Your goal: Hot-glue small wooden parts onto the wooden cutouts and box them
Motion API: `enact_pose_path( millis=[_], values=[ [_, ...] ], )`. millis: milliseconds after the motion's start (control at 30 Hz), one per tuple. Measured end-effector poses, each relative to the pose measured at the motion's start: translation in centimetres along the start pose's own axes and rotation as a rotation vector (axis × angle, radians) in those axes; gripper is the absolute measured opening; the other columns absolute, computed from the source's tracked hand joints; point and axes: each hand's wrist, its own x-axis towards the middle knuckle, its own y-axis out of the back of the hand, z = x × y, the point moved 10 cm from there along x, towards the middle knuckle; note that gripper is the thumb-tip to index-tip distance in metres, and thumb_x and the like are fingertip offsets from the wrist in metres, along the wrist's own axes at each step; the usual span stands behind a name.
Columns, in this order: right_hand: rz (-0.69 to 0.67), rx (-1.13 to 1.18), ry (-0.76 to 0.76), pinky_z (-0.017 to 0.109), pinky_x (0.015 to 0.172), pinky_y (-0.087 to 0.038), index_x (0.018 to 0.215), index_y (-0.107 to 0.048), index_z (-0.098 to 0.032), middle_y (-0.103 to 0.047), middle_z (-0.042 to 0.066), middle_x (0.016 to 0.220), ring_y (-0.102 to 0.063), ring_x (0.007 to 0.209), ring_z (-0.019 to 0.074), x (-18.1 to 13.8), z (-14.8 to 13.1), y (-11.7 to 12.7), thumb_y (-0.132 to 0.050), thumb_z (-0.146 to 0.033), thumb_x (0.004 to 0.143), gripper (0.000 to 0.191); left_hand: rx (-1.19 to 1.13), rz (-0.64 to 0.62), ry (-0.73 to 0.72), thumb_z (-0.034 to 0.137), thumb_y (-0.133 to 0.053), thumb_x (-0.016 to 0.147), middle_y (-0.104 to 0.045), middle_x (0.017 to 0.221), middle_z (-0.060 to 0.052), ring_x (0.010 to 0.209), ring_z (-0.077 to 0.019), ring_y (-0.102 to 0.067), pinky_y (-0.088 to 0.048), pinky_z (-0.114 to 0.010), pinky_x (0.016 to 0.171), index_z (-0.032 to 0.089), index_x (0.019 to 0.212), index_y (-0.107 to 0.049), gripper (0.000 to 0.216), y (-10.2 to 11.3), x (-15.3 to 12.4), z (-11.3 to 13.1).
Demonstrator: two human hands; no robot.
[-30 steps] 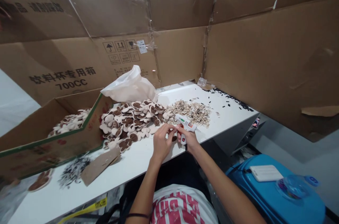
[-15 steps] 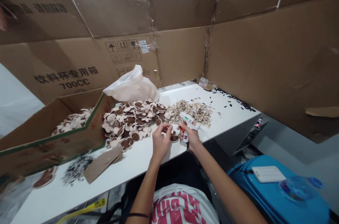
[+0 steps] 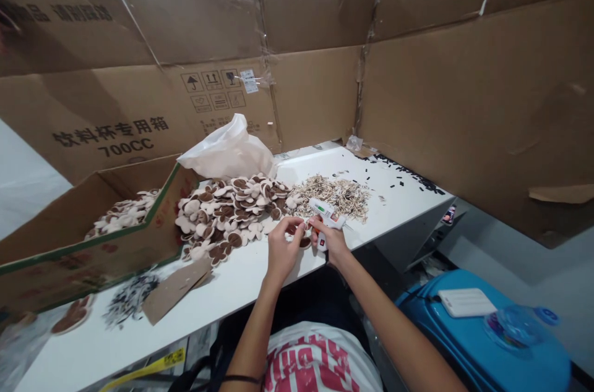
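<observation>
My right hand (image 3: 336,245) is wrapped around a white hot glue gun (image 3: 327,213) with an orange trigger, its nozzle pointing right. The right thumb and fingertips come close to my left fingertips; whether they touch, I cannot tell. My left hand (image 3: 282,251) is closed in a pinch on a brown plush piece (image 3: 291,230), mostly hidden by the fingers. Just under the hands, another brown plush piece (image 3: 305,243) lies on the white table. Left of them is a heap of brown and cream plush pieces (image 3: 232,206); behind the glue gun spreads a pile of small beige strips (image 3: 350,194).
An open carton (image 3: 139,234) of plush pieces stands at left, near a white plastic bag (image 3: 229,151). Cardboard walls (image 3: 315,95) enclose the table's back and right. Black bits (image 3: 401,170) lie far right. A cardboard scrap (image 3: 176,290) and dark shreds (image 3: 130,300) lie front left.
My right hand has moved slightly left with the glue gun, bringing its fingertips close to my left hand's. The left hand keeps its pinch. The whole view has shifted slightly.
</observation>
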Motion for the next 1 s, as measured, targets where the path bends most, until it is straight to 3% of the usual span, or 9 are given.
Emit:
enact_pose_path(
  millis=[200,367,467,567,733,833,900,1000],
  values=[
    [-0.012,-0.017,-0.010,0.021,0.040,-0.041,0.079,-0.071,-0.017,-0.060,-0.002,0.049,-0.050,0.039,0.0109,-0.1,-0.2,-0.2,-0.091,-0.050,0.071,0.039,0.062,0.023,-0.022,0.032,-0.064,0.100,-0.076,0.093,-0.003,0.080,-0.0166,-0.069,-0.055,-0.031,0.078,0.022,0.101,-0.073,0.013,1.5,-0.1,0.0],
    [-0.011,-0.008,0.002,0.022,0.041,-0.043,0.076,-0.072,-0.018,-0.059,-0.002,0.049,-0.048,0.040,0.0108,-0.4,-0.6,-0.4,-0.091,-0.049,0.069,0.038,0.150,0.084,-0.057,0.032,-0.064,0.100,-0.074,0.095,-0.003,0.080,-0.0170,-0.067,-0.053,-0.031,0.077,0.023,0.100,-0.074,0.014,5.2,-0.8,0.3],
    [-0.005,-0.008,0.009,0.023,0.041,-0.043,0.076,-0.073,-0.017,-0.064,-0.001,0.056,-0.049,0.041,0.0106,-0.5,-0.7,-0.3,-0.091,-0.048,0.069,0.036,0.251,0.156,-0.090,0.033,-0.064,0.099,-0.075,0.100,-0.004,0.086,-0.0187,-0.068,-0.054,-0.032,0.078,0.023,0.101,-0.076,0.015,9.3,-2.2,0.3],
    [-0.015,-0.023,0.038,0.023,0.042,-0.044,0.076,-0.073,-0.017,-0.066,0.000,0.060,-0.050,0.043,0.0104,-0.6,-0.7,-0.1,-0.091,-0.046,0.071,0.034,0.402,0.261,-0.064,0.035,-0.065,0.098,-0.076,0.100,-0.005,0.085,-0.0193,-0.069,-0.054,-0.032,0.078,0.022,0.103,-0.077,0.018,14.8,-4.4,-0.2],
    [-0.028,-0.016,0.055,0.024,0.041,-0.043,0.078,-0.074,-0.018,-0.067,0.001,0.064,-0.049,0.043,0.0105,-0.9,-0.5,0.0,-0.091,-0.045,0.072,0.033,0.649,0.649,0.127,0.041,-0.069,0.094,-0.076,0.093,-0.003,0.075,-0.0189,-0.068,-0.053,-0.032,0.078,0.020,0.111,-0.077,0.028,26.3,-8.8,-0.8],
    [-0.025,-0.012,0.059,0.025,0.041,-0.044,0.079,-0.074,-0.018,-0.069,0.002,0.068,-0.051,0.044,0.0116,-1.2,-0.7,-0.1,-0.092,-0.044,0.070,0.033,0.771,0.799,0.222,0.043,-0.068,0.091,-0.075,0.086,-0.003,0.074,-0.0204,-0.066,-0.052,-0.034,0.079,0.020,0.103,-0.078,0.027,31.1,-10.6,-1.3],
    [-0.017,-0.005,0.057,0.025,0.040,-0.043,0.080,-0.074,-0.018,-0.069,0.002,0.067,-0.051,0.044,0.0115,-1.4,-0.9,-0.1,-0.093,-0.043,0.069,0.034,0.853,0.811,0.306,0.043,-0.066,0.090,-0.073,0.082,-0.003,0.073,-0.0213,-0.064,-0.051,-0.035,0.079,0.021,0.101,-0.079,0.027,33.2,-11.1,-2.5],
    [-0.003,0.004,0.040,0.024,0.041,-0.043,0.079,-0.073,-0.017,-0.067,0.001,0.064,-0.051,0.044,0.0111,-1.6,-0.9,-0.1,-0.094,-0.043,0.068,0.035,0.926,0.655,0.370,0.037,-0.062,0.088,-0.073,0.086,-0.005,0.076,-0.0238,-0.063,-0.050,-0.038,0.083,0.021,0.094,-0.080,0.025,34.4,-10.6,-5.0]
  ],
)
